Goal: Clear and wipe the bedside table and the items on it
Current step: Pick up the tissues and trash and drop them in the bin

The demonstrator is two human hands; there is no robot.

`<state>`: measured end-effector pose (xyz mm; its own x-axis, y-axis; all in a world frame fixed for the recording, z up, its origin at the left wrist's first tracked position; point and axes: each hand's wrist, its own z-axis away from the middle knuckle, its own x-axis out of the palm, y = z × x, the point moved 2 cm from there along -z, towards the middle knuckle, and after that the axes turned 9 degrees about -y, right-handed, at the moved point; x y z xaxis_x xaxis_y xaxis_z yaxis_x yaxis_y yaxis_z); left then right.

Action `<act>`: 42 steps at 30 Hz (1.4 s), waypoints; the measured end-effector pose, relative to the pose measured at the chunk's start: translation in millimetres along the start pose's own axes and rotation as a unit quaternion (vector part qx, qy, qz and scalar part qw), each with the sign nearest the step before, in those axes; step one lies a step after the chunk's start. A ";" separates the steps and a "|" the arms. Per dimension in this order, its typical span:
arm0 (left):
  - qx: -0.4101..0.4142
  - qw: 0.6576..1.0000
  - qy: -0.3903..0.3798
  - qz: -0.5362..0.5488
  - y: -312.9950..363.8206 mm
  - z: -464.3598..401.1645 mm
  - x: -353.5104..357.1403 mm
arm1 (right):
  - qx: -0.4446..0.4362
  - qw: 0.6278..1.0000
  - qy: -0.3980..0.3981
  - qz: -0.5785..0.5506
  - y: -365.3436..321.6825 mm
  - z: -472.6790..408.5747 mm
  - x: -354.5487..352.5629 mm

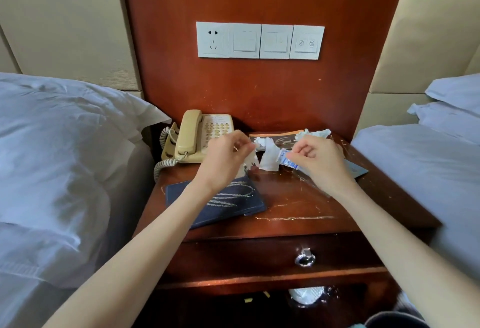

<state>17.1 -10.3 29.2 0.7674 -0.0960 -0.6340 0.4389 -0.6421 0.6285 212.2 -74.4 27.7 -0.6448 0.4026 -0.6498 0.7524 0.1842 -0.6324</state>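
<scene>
Crumpled white tissue scraps (268, 157) lay mid-desk on the scratched reddish wooden desk (298, 208), evidently litter being gathered. The left hand (226, 156) pinched one torn scrap, while the right hand (315, 157) pinched a small blue-and-white wrapper (287, 161). A beige corded telephone (200, 135) and a dark blue folder (220, 201) waited alongside, probably for wiping.

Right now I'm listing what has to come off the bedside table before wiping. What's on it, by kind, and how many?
Telephone: 1
Dark blue folder: 1
Booklet with orange edge: 1
Blue-and-white wrapper, in right hand: 1
Loose tissue scraps, e.g.: at least 3
Total: at least 7
</scene>
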 end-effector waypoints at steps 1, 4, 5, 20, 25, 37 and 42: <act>0.007 1.000 0.004 0.018 6.5 3.4 3.6 | 0.001 1.000 0.018 -0.008 2.8 10.0 -7.5; 0.019 0.996 -0.007 0.083 27.4 16.0 20.3 | 0.035 0.997 0.047 -0.049 18.5 44.6 -28.8; 0.023 0.994 -0.020 0.108 34.1 20.1 28.2 | 0.053 0.994 0.051 -0.077 25.6 57.6 -35.3; 0.004 0.909 -0.301 0.289 105.1 114.7 214.5 | 0.300 0.938 0.171 -0.032 138.2 270.6 -82.0; -0.065 0.855 -0.419 0.298 93.2 140.1 282.8 | 0.337 0.926 0.129 0.110 152.7 301.8 -83.3; 0.026 0.913 -0.388 0.121 92.2 117.1 245.2 | 0.314 0.941 0.123 0.033 139.3 271.6 -81.1; 0.051 0.940 -0.305 0.147 99.4 97.6 190.2 | 0.236 0.960 0.137 -0.061 119.8 229.9 -74.6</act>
<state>161.0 -166.6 -72.9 0.4246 -0.6780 -0.6000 0.1786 -0.5870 0.7897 319.4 -288.5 -96.5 -0.6168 0.6360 -0.4638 0.4866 -0.1551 -0.8598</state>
